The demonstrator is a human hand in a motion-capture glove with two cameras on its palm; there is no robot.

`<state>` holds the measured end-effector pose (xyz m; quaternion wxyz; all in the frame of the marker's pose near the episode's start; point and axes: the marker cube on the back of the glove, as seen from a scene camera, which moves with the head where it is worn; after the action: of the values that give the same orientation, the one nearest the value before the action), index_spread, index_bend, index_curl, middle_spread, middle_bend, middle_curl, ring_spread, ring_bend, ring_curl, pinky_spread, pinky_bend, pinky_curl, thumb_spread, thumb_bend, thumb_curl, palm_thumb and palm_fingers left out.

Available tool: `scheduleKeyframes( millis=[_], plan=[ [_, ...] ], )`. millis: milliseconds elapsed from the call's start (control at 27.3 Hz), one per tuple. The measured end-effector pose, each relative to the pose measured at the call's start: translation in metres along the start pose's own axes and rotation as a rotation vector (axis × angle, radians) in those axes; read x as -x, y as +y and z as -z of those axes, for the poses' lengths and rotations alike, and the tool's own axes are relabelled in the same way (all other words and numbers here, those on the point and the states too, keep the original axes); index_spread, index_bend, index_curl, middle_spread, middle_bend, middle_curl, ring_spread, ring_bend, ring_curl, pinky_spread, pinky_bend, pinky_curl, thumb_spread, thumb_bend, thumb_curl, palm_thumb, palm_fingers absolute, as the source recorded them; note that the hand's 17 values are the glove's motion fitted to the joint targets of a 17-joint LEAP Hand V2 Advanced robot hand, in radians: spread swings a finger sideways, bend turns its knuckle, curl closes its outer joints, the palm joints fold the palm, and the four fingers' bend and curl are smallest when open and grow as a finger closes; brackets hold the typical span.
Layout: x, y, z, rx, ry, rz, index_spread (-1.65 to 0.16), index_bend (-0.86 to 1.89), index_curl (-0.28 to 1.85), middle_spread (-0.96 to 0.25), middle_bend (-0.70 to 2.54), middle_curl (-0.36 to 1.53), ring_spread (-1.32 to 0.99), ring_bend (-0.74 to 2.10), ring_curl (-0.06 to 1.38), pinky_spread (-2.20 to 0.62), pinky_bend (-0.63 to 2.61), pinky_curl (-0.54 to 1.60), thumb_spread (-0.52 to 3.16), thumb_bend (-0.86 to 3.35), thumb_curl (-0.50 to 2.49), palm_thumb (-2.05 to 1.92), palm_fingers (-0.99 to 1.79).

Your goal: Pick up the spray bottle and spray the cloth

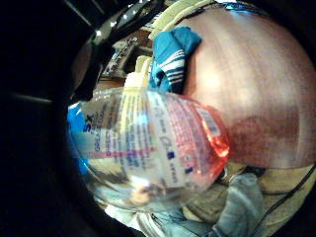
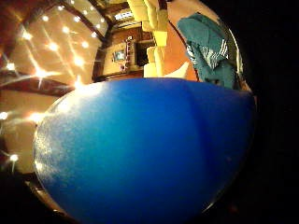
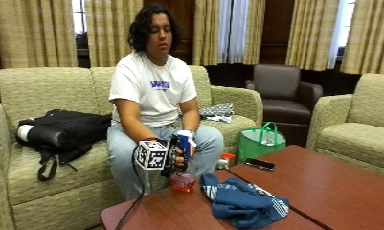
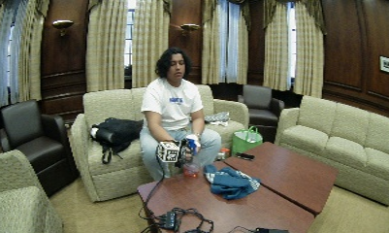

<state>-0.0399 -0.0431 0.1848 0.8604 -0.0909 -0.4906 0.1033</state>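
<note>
Scene: a person sits on a sofa point(image 3: 45, 96) behind a low wooden table point(image 3: 344, 187).
Right hand point(image 3: 171, 155): gloved, held over the table's near corner in front of the person's knees; fingers curled round the spray bottle point(image 3: 183, 165), gripping it at its upper part.
Spray bottle: upright, blue spray head at the top, clear body with orange-red liquid low down; its base is at or just above the table top, cannot tell whether it touches.
Palm views: bottle's label and liquid fill the little finger side; blue spray head fills the thumb side.
Cloth point(image 3: 242, 202): blue with white stripes, crumpled on the table just beside the bottle, not touching it.
Other: black bag point(image 3: 61, 130) on the sofa; green bag point(image 3: 260, 143) on the floor; dark phone point(image 3: 260, 164) on the table's far edge.
</note>
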Motion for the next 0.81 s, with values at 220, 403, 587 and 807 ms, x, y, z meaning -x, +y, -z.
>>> scheduleKeyframes(
  millis=[220, 403, 587, 807],
  plan=[
    [0.0041, -0.0017, 0.0066, -0.055, 0.041, 0.040, -0.34, 0.17, 0.39, -0.30, 0.25, 0.56, -0.29, 0.48, 0.49, -0.23, 0.42, 0.45, 0.43, -0.03, 0.62, 1.08, 0.86],
    [0.0019, 0.0006, 0.0049, -0.059, 0.058, 0.054, -0.36, 0.02, 0.32, -0.28, 0.20, 0.54, -0.28, 0.56, 0.50, -0.18, 0.41, 0.45, 0.62, -0.08, 0.58, 0.93, 0.79],
    [0.0017, -0.0015, 0.0032, -0.043, 0.042, 0.049, -0.40, 0.07, 0.30, -0.22, 0.15, 0.50, -0.22, 0.45, 0.49, -0.03, 0.46, 0.47, 0.71, -0.08, 0.52, 0.81, 0.35],
    [0.0024, -0.0032, 0.0019, -0.031, 0.041, 0.053, -0.43, 0.09, 0.25, -0.20, 0.16, 0.44, -0.20, 0.38, 0.42, 0.06, 0.49, 0.43, 0.76, -0.06, 0.48, 0.74, 0.27]
  ],
)
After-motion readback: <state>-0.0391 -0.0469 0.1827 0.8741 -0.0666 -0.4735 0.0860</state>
